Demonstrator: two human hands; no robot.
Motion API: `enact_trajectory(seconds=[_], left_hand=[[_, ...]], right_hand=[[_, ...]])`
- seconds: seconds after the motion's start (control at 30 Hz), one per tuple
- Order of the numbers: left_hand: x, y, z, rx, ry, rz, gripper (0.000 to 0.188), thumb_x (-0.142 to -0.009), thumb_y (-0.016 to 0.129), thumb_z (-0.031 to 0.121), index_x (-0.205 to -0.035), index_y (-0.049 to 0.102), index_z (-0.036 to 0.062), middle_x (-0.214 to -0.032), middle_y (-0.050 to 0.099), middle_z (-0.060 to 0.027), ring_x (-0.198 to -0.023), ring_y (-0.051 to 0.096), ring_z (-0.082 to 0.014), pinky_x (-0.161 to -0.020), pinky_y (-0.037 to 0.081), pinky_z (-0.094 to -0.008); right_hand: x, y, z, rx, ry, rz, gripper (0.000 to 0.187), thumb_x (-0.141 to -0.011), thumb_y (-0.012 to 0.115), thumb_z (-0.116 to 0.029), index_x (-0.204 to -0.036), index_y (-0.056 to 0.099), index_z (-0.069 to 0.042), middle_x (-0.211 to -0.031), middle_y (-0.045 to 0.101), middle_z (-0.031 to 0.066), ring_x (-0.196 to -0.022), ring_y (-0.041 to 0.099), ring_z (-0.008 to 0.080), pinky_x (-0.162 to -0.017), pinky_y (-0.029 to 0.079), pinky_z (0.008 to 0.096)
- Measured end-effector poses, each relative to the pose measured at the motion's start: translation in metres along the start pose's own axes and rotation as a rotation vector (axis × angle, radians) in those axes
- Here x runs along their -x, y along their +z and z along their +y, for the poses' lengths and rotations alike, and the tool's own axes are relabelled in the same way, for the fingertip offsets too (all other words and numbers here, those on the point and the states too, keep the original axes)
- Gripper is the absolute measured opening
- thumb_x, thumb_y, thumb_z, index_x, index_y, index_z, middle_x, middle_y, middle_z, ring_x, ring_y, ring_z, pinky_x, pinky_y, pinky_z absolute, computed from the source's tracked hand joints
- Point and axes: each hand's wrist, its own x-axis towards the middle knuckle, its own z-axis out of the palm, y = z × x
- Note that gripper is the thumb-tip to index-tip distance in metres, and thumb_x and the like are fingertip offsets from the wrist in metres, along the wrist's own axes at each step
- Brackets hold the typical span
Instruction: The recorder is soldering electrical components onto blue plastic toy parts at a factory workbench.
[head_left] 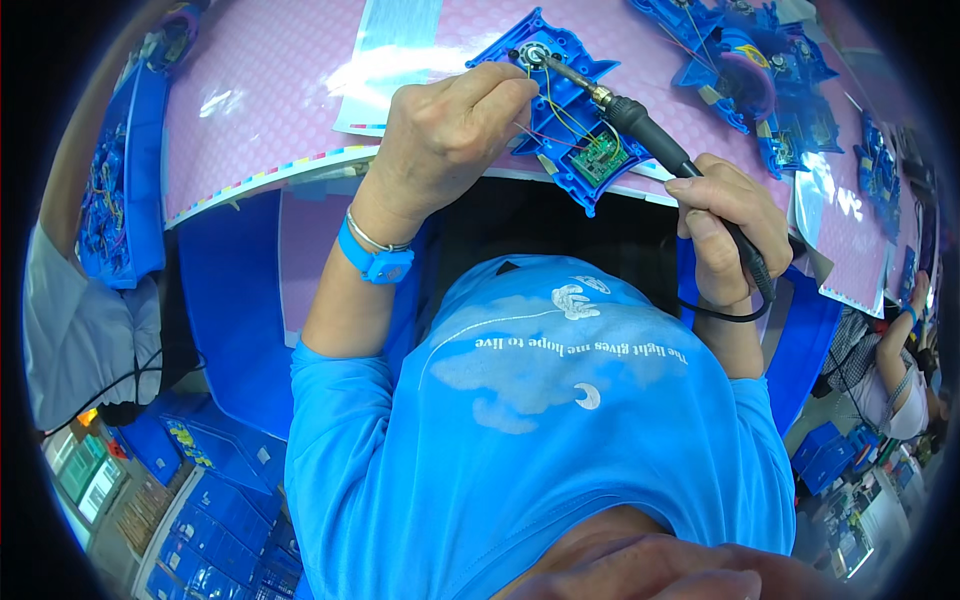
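Note:
My left hand (450, 135) pinches thin coloured wires against a blue plastic toy shell (565, 105) lying open on the pink table (270, 100). Inside the shell sit a small green circuit board (600, 157) and a round metal part (530, 55) near its far end. My right hand (725, 235) grips the black handle of a soldering iron (640, 125), whose metal tip reaches the round part beside my left fingertips. A blue wrist strap (375, 262) circles my left wrist. The iron's black cord loops under my right hand.
More blue toy shells with wires (755, 70) lie at the table's far right. A blue bin of parts (115, 185) stands at the left, next to another person's grey sleeve (75, 330). Another person's arm (900, 360) shows at the right. Blue crates (215, 500) sit low on the left.

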Motion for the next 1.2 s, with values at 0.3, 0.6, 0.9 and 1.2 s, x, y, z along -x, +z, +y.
enact_trajectory(seconds=[0.3, 0.6, 0.9, 1.2], left_hand=[[-0.001, -0.001, 0.001, 0.028, -0.021, -0.003, 0.023, -0.079, 0.083, 0.005, -0.099, 0.073, 0.0048, -0.097, 0.076, -0.0068, -0.074, 0.074, -0.0202, -0.060, 0.059, -0.0272], [0.002, 0.000, 0.000, 0.052, -0.034, 0.014, 0.022, -0.078, 0.084, 0.004, -0.098, 0.075, 0.0062, -0.095, 0.076, -0.0060, -0.072, 0.073, -0.0188, -0.059, 0.058, -0.0253], [0.026, -0.025, 0.023, 0.448, -0.290, -0.115, 0.036, -0.074, 0.084, 0.000, -0.108, 0.076, 0.0108, -0.119, 0.074, -0.0085, -0.077, 0.075, -0.0199, -0.060, 0.059, -0.0292], [-0.011, -0.021, 0.008, 0.320, -0.205, -0.201, 0.029, -0.085, 0.066, -0.008, -0.109, 0.072, 0.0063, -0.106, 0.071, -0.0121, -0.083, 0.074, -0.0305, -0.069, 0.060, -0.0364]], right_hand=[[0.002, 0.000, 0.001, -0.002, 0.013, 0.018, 0.025, -0.077, 0.067, -0.010, -0.094, 0.075, 0.005, -0.069, 0.066, 0.0149, -0.060, 0.064, 0.0264, -0.056, 0.048, 0.0348], [0.003, -0.001, -0.001, -0.012, 0.028, 0.032, 0.024, -0.077, 0.067, -0.010, -0.094, 0.075, 0.005, -0.070, 0.067, 0.0152, -0.060, 0.063, 0.0259, -0.056, 0.048, 0.0344], [0.006, -0.009, 0.008, -0.079, -0.026, 0.143, 0.020, -0.082, 0.065, -0.005, -0.096, 0.074, 0.006, -0.066, 0.061, 0.0104, -0.055, 0.055, 0.0176, -0.051, 0.039, 0.0299], [0.012, -0.027, -0.002, -0.040, -0.054, 0.244, 0.020, -0.087, 0.062, -0.004, -0.100, 0.073, 0.007, -0.067, 0.061, 0.0085, -0.055, 0.054, 0.0132, -0.051, 0.038, 0.0279]])
